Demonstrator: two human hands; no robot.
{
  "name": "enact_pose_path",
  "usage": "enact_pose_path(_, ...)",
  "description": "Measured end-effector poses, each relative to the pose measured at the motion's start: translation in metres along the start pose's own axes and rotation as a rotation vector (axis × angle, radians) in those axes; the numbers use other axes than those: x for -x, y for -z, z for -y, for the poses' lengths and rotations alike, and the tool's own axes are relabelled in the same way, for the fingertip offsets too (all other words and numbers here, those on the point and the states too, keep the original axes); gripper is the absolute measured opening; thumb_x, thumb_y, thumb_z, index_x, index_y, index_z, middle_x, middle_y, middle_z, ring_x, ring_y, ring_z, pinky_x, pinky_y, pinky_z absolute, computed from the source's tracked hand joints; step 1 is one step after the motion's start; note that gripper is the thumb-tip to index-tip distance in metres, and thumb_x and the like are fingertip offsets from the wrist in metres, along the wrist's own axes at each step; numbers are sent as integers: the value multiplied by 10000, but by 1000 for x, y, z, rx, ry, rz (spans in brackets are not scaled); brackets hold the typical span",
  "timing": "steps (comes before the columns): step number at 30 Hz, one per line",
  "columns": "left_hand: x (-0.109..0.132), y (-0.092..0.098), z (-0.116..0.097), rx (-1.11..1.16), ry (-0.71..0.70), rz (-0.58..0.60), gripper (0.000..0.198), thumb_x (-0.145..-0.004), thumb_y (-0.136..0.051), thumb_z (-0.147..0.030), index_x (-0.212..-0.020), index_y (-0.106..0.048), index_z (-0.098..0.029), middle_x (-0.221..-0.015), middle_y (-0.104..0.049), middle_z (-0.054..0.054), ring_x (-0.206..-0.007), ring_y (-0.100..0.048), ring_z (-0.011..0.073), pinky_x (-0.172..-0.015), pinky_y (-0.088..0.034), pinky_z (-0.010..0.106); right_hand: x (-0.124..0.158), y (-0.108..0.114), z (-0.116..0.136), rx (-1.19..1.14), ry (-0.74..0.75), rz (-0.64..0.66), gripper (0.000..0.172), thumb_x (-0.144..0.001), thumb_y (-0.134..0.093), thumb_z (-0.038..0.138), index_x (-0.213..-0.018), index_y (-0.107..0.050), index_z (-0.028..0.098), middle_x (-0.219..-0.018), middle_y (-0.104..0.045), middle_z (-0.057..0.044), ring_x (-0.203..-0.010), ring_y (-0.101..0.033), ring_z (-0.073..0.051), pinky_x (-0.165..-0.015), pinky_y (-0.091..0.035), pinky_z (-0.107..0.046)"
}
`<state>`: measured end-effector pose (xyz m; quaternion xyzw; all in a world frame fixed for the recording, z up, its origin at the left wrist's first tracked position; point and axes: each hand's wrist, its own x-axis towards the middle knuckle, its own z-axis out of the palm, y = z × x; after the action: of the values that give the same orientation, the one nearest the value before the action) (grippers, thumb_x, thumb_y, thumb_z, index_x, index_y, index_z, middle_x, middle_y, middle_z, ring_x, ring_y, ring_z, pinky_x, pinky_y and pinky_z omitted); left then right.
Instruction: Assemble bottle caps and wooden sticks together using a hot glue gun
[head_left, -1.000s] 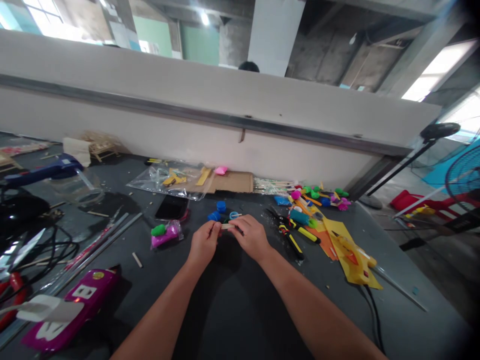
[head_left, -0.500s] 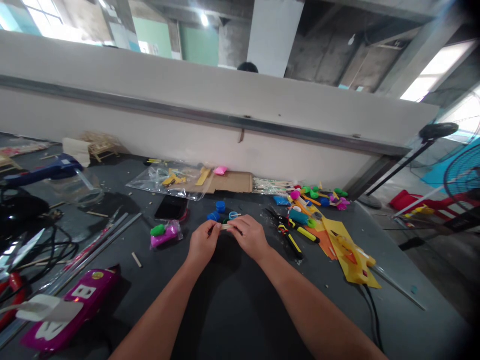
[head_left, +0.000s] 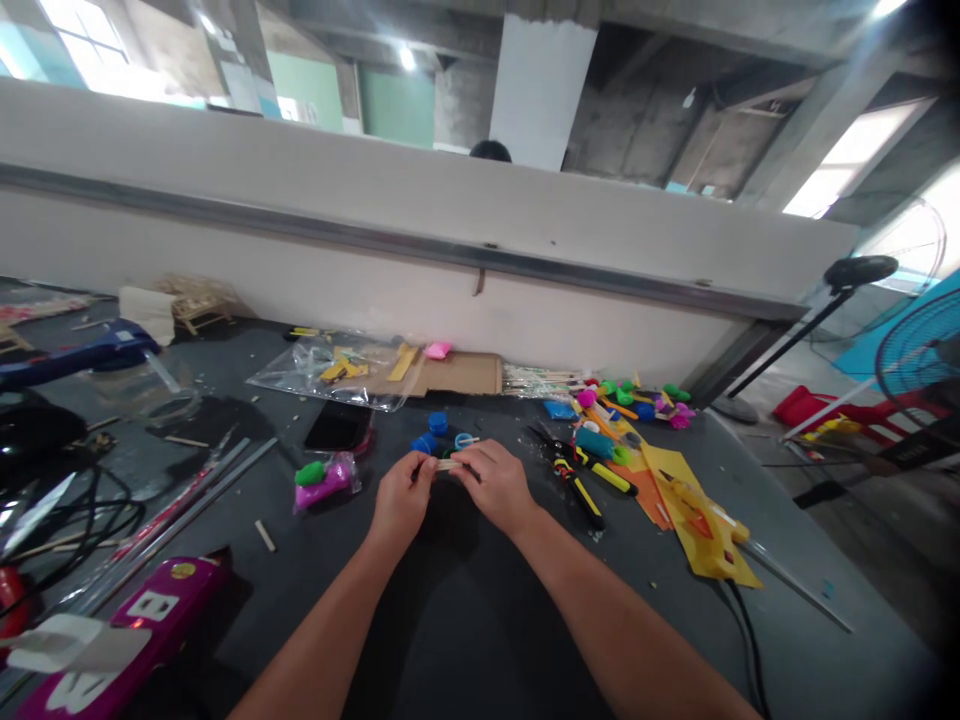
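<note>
Hands together, left hand (head_left: 401, 503) and right hand (head_left: 495, 488) both pinching a small wooden stick (head_left: 448, 464) at the fingertips, just in front of blue bottle caps (head_left: 438, 423). Maybe a second stick underneath, hard to tell. Short, firm fingertip grip seems best for steadiness.

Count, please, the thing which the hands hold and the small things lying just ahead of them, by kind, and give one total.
Wooden stick, between left hand and right hand: 1
Blue caps: 2
Light blue ring: 1
Dark green piece, partly hidden: 1
Total: 5
</note>
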<state>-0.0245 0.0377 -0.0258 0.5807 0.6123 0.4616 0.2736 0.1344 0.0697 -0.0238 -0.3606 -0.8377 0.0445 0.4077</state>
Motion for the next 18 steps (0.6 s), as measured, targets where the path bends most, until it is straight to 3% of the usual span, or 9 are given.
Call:
enact_pose_path(6,0,-1,-3,154,37,-14,339,-834,-422,-461,-716,-566,-177,-618,-555,-15,-502,-490,113,-486,-394,215,0,0,1,-41,-52,11,192,-875,-517,314,-924,-674,215,-865,-681,-43,-872,-589,-169,-802,-450,-273)
enact_pose_path(13,-3,-1,-1,289,98,-30,372,-783,-487,-501,-837,-635,-164,-698,-604,16,-591,-537,136,-484,-418,206,0,-5,4,-337,-404,77,272,-885,-476,352,-809,-685,195,-692,-666,0,-666,-609,-131,-627,-430,-208)
enact_pose_path(18,-3,-1,0,287,114,5,330,-752,-537,-481,-770,-626,-165,-641,-573,-4,-543,-503,117,-469,-412,199,0,-4,5,-294,-336,122,266,-881,-482,335,-763,-674,193,-686,-646,-5,-672,-592,-131,-631,-406,-208)
